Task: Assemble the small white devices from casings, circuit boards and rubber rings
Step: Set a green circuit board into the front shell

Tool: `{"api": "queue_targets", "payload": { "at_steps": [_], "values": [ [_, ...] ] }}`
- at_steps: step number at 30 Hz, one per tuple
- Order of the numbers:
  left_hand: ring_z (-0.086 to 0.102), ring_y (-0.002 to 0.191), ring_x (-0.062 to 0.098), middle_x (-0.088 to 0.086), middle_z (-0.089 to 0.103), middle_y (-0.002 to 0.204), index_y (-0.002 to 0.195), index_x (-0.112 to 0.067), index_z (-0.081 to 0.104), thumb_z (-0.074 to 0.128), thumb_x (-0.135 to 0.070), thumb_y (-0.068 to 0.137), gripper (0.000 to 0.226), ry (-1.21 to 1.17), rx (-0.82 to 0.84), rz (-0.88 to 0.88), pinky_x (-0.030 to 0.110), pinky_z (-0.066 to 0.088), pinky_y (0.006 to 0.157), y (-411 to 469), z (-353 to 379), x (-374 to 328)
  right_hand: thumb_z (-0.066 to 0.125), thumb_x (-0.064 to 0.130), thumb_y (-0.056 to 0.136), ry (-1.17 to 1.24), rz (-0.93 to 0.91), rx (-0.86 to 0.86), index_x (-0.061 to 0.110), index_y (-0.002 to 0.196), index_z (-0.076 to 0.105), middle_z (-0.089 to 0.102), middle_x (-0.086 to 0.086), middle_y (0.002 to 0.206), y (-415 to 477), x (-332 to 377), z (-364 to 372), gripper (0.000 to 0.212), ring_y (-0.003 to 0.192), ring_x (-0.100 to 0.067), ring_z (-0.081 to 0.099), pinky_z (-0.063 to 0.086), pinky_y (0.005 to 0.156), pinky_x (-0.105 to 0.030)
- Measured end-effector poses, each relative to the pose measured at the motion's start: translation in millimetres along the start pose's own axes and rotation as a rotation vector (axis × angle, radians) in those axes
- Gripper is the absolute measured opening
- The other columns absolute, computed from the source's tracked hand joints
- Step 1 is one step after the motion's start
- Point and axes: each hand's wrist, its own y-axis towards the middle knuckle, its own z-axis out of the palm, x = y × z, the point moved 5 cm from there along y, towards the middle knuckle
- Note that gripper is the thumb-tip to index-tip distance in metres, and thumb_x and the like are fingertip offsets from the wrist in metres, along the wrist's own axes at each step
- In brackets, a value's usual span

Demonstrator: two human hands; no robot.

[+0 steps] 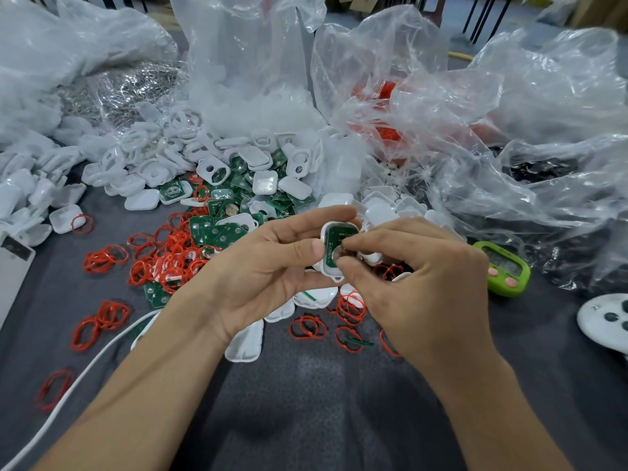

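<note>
My left hand [272, 266] holds a small white casing [334, 248] upright between thumb and fingers, with a green circuit board seated inside it. My right hand [418, 277] pinches at the board's lower part with thumb and forefinger; what lies under the fingertips is hidden. Behind the hands, a heap of white casings [176, 164] and green circuit boards [217, 229] spreads over the dark table. Red rubber rings [163, 260] lie scattered to the left and in front.
Crumpled clear plastic bags [441, 113] stand along the back and right. A green timer [506, 270] sits at the right, a white controller-like device [605, 317] further right. A white cable [85, 372] runs across the lower left. Loose casing halves [246, 345] lie under my left wrist.
</note>
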Motion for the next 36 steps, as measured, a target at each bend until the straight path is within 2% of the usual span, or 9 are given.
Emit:
{"api": "queue_targets", "payload": {
  "at_steps": [2,10,22,26,30,33,36],
  "values": [
    [0.07,0.111,0.019,0.006,0.071,0.127,0.124,-0.017,0.075,0.088,-0.018,0.071,0.055,0.003,0.004,0.003,0.048,0.05,0.101,0.3,-0.2,0.1,0.092,0.016,0.074,0.002,0.001,-0.003,0.022,0.085,0.083,0.074,0.012,0.082,-0.4,0.2,-0.8,0.016,0.079,-0.004,0.063,0.041,0.082,-0.005],
    [0.072,0.108,0.017,0.004,0.073,0.125,0.124,-0.017,0.074,0.086,-0.017,0.074,0.052,-0.014,0.028,0.009,0.04,0.06,0.093,1.7,1.4,-0.2,0.092,0.016,0.075,0.02,0.026,0.012,0.022,0.087,0.083,0.075,0.012,0.083,-0.6,-1.1,-1.3,0.015,0.077,-0.003,0.063,0.046,0.079,-0.011],
    [0.071,0.111,0.019,0.005,0.073,0.126,0.124,-0.015,0.074,0.078,-0.013,0.077,0.047,-0.015,0.018,0.014,0.045,0.055,0.099,2.0,0.6,0.4,0.09,0.017,0.077,0.031,0.036,0.02,0.022,0.088,0.083,0.074,0.013,0.084,0.0,-1.5,1.3,0.014,0.075,0.001,0.059,0.047,0.078,-0.013],
    [0.072,0.112,0.021,0.007,0.073,0.126,0.123,-0.014,0.074,0.071,-0.001,0.084,0.042,-0.03,0.011,-0.001,0.043,0.056,0.098,1.5,0.4,1.2,0.089,0.019,0.078,0.013,0.042,0.015,0.022,0.088,0.083,0.073,0.012,0.082,-1.1,0.0,1.0,0.012,0.075,-0.002,0.062,0.047,0.077,-0.015],
    [0.072,0.111,0.021,0.007,0.073,0.126,0.122,-0.014,0.075,0.065,-0.006,0.083,0.042,-0.04,-0.012,-0.005,0.042,0.056,0.098,2.2,-1.3,1.6,0.085,0.023,0.081,-0.033,0.037,0.008,0.022,0.089,0.083,0.073,0.01,0.08,-1.6,2.9,3.3,0.009,0.075,-0.01,0.065,0.048,0.074,-0.023],
    [0.072,0.111,0.021,0.007,0.073,0.126,0.12,-0.016,0.077,0.068,-0.005,0.081,0.042,0.011,-0.041,0.008,0.042,0.055,0.098,2.7,-1.3,2.8,0.081,0.025,0.082,-0.076,0.036,0.018,0.022,0.09,0.083,0.074,0.008,0.08,-2.6,3.0,6.2,0.01,0.076,-0.014,0.066,0.046,0.075,-0.023],
    [0.074,0.102,0.017,0.007,0.076,0.117,0.115,-0.016,0.079,0.064,0.0,0.083,0.038,0.074,-0.117,0.025,0.034,0.063,0.085,3.6,-1.8,3.5,0.076,0.026,0.084,-0.067,0.036,0.052,0.024,0.092,0.082,0.075,0.01,0.083,-3.1,2.0,8.4,0.011,0.079,-0.014,0.067,0.049,0.078,-0.026]
  ]
}}
